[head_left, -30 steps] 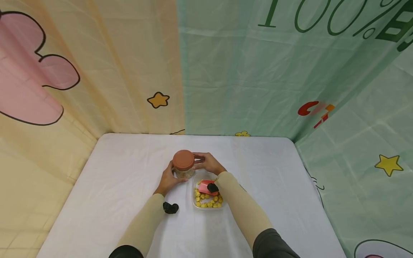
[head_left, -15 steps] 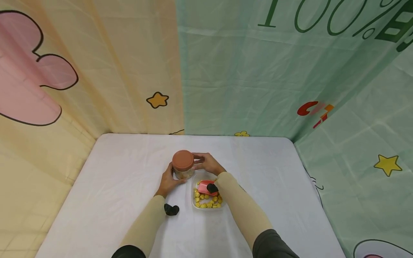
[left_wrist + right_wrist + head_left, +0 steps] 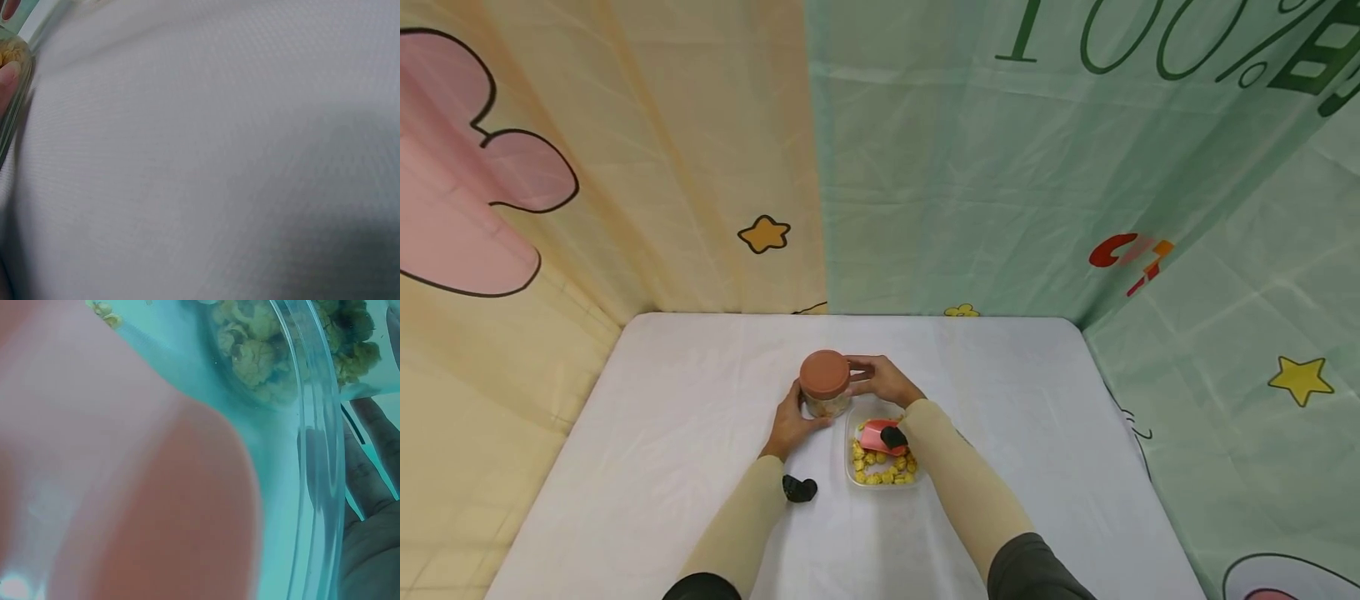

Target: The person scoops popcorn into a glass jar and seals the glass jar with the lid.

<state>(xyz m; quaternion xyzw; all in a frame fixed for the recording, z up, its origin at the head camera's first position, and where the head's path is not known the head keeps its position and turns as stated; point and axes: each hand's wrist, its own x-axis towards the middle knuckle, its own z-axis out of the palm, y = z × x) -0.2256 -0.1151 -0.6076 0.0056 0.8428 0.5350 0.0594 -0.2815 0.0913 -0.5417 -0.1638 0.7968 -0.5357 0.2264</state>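
A clear jar [image 3: 827, 406] with a brown-orange lid [image 3: 825, 374] stands upright on the white table, with popcorn [image 3: 356, 347] inside it. My left hand [image 3: 787, 422] holds the jar's left and near side, its thumb [image 3: 6, 78] lying against the glass in the left wrist view. On the opposite side, my right hand [image 3: 882, 379] grips the jar at lid height, fingers behind and thumb in front. Right below that hand is a clear plastic box [image 3: 852, 477] of yellow popcorn [image 3: 887, 477]. A pink scoop [image 3: 876, 435] lies in the box, partly hidden by the wrist camera.
White cloth covers the table [image 3: 700, 392]. Printed curtains [image 3: 955, 183] rise behind it and on both sides. The right forearm [image 3: 970, 483] passes over the box's right edge. A black camera [image 3: 799, 489] sits on the left wrist.
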